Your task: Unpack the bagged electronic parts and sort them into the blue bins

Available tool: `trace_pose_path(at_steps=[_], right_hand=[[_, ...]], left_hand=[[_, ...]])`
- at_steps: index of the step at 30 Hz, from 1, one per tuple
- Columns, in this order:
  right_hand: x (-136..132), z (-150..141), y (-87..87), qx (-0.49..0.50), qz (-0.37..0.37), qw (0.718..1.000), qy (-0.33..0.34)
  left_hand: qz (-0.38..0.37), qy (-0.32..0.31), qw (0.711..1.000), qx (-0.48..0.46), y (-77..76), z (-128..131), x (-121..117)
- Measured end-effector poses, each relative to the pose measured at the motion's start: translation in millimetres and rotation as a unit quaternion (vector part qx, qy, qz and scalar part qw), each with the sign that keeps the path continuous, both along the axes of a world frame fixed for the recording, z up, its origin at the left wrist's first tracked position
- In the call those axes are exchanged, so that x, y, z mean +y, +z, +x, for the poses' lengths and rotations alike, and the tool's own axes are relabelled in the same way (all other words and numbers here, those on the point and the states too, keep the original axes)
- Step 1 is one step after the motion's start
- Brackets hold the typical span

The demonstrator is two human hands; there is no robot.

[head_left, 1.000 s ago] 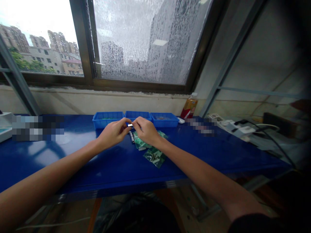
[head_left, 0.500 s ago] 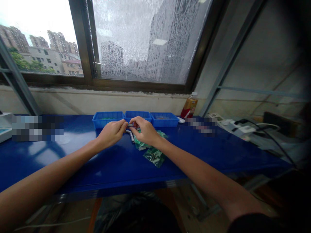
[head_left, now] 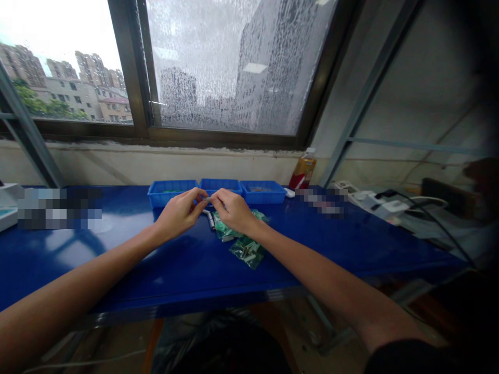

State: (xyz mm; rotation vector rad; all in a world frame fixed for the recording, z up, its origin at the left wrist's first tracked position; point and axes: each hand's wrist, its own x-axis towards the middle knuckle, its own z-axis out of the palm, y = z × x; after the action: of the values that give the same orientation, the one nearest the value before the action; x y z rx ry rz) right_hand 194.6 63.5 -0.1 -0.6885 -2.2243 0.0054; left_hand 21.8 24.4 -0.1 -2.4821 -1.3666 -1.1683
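My left hand point(head_left: 180, 212) and my right hand point(head_left: 233, 210) meet fingertip to fingertip above the blue table point(head_left: 117, 259), both pinched on a small grey part point(head_left: 208, 199) that I cannot make out. Just below them a dark pen-like item point(head_left: 211, 220) lies on the table. Green plastic bags of small metal parts point(head_left: 246, 250) lie under and in front of my right hand. Three blue trays point(head_left: 171, 190) stand in a row right behind the hands.
A drink bottle point(head_left: 303, 171) stands by the wall at the back right. White power strips and cables point(head_left: 384, 205) lie at the right end of the table. A window frame runs above the wall. A white device point(head_left: 7, 205) sits at the far left.
The small white piece held up between the fingertips a second ago is no longer plainly seen; the hands stay together, barely shifted, fingers still pinched.
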Motion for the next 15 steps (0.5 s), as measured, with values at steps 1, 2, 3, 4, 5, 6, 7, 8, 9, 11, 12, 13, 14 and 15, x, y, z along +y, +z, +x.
trace_pose_path(at_steps=[1, 2, 3, 4, 5, 6, 7, 8, 9, 11, 12, 13, 14, 15], right_hand=[[0.0, 0.1, -0.2, 0.002, -0.005, 1.0, 0.001], [0.0, 0.2, -0.6, 0.007, -0.011, 1.0, 0.001], [-0.1, 0.3, -1.0, 0.014, -0.016, 1.0, 0.004], [-0.2, 0.5, -1.5, 0.021, -0.02, 1.0, 0.008], [-0.2, 0.6, -2.0, 0.028, -0.022, 0.999, 0.013], [-0.2, 0.7, -2.5, 0.033, -0.022, 0.999, 0.02], [-0.2, 0.8, -2.9, 0.035, -0.021, 0.999, 0.027], [-0.2, 0.7, -3.1, 0.035, -0.019, 0.999, 0.034], [-0.3, 0.6, -3.1, 0.033, -0.015, 0.999, 0.041], [-0.9, 0.3, -2.8, 0.028, -0.006, 0.998, 0.048], [-1.3, 0.2, -2.4, 0.026, -0.002, 0.998, 0.048], [-1.8, 0.1, -2.0, 0.026, 0.003, 0.999, 0.046], [-2.3, 0.0, -1.6, 0.026, 0.008, 0.999, 0.042], [-2.7, -0.1, -1.2, 0.028, 0.011, 0.999, 0.035]], left_hand=[[0.004, 0.003, 1.0, 0.003, 0.1, -0.3, 0.3], [0.007, 0.007, 1.0, 0.004, 0.3, -0.7, 0.8], [0.01, 0.011, 1.0, 0.004, 0.4, -1.2, 1.2], [0.011, 0.016, 1.0, 0.003, 0.6, -1.6, 1.7], [0.011, 0.021, 1.0, 0.003, 0.9, -2.1, 2.2], [0.008, 0.026, 1.0, 0.003, 1.1, -2.5, 2.6], [0.003, 0.031, 1.0, 0.004, 1.4, -2.9, 2.8], [-0.003, 0.035, 0.999, 0.005, 1.7, -3.1, 3.0], [-0.009, 0.039, 0.999, 0.006, 2.0, -3.2, 3.0], [-0.017, 0.043, 0.999, 0.005, 2.6, -3.2, 2.5], [-0.02, 0.043, 0.999, 0.005, 2.7, -3.0, 2.1], [-0.021, 0.043, 0.999, 0.004, 2.8, -2.8, 1.6], [-0.021, 0.043, 0.999, 0.001, 2.7, -2.5, 1.1], [-0.02, 0.041, 0.999, -0.004, 2.5, -2.2, 0.7]])
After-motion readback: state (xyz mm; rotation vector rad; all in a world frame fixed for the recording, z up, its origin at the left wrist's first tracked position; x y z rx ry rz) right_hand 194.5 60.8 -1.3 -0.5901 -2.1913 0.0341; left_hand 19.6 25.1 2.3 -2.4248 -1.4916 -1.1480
